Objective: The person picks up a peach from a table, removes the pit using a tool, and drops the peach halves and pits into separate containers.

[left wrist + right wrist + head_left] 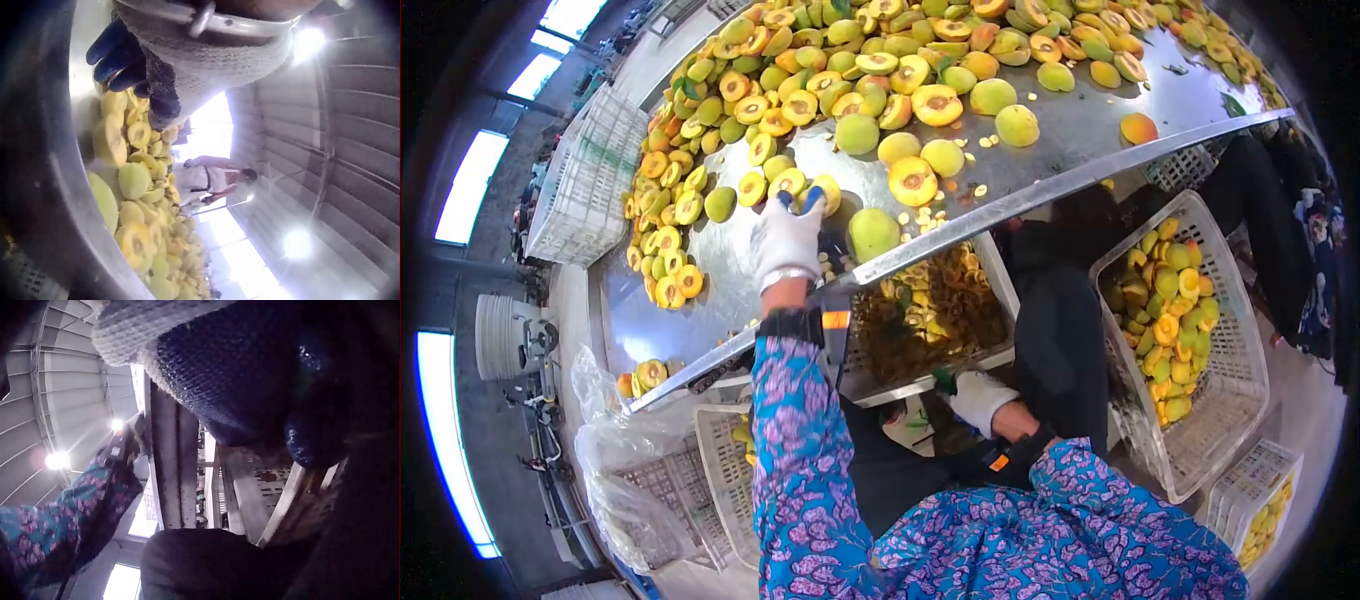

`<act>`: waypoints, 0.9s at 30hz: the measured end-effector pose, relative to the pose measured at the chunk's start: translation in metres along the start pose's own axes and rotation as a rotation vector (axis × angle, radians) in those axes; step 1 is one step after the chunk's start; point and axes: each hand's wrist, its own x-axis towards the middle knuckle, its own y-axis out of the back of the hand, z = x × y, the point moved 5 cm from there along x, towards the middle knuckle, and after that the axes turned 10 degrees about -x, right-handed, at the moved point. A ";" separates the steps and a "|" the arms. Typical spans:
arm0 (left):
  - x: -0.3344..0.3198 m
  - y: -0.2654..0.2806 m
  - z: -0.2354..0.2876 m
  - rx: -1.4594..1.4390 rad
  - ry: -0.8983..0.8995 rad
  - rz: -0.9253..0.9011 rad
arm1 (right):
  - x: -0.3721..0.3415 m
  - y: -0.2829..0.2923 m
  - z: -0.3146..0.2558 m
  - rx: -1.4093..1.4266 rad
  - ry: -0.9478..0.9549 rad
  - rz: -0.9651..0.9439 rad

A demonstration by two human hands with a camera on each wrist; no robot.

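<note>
Knit-gloved left hand (788,242) — near round fruit halves (912,182) on metal table (728,262)

White lattice-walled plastic crates (585,185) were stacked at the head view's left, where bright rectangular windows (472,187) and a pile of pale round tubs (497,335) were also seen. Crumpled transparent plastic film (605,450) was bunched below. A ribbed grey ceiling (365,156) was lit by round white lamps (297,244).

Stretches the left arm (800,440) forward, left hand (788,240) palm down, thumb and fingers (115,47) parted; bends the right arm (1100,490), right hand (983,400) low beside the thigh (1060,350).
</note>
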 end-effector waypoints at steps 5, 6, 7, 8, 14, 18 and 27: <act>0.009 -0.021 0.031 0.061 -0.042 -0.059 | 0.007 -0.010 0.004 -0.118 0.065 -0.020; 0.009 -0.024 0.023 -0.086 -0.055 -0.077 | 0.006 -0.011 0.004 -0.109 0.076 -0.027; 0.011 -0.029 0.008 -0.237 -0.067 -0.091 | 0.003 -0.007 0.002 -0.083 0.061 -0.021; 0.013 -0.030 -0.002 -0.389 -0.082 -0.102 | -0.001 -0.002 -0.001 -0.058 0.047 -0.013; -0.085 0.035 0.002 -1.813 0.127 -0.423 | 0.002 -0.009 0.000 -0.016 0.132 0.122; -0.168 0.027 -0.004 -2.364 0.308 -0.536 | 0.019 -0.022 0.003 0.115 0.240 0.136; -0.228 -0.074 -0.070 -2.248 0.799 -0.245 | -0.010 -0.007 -0.015 0.564 0.337 0.224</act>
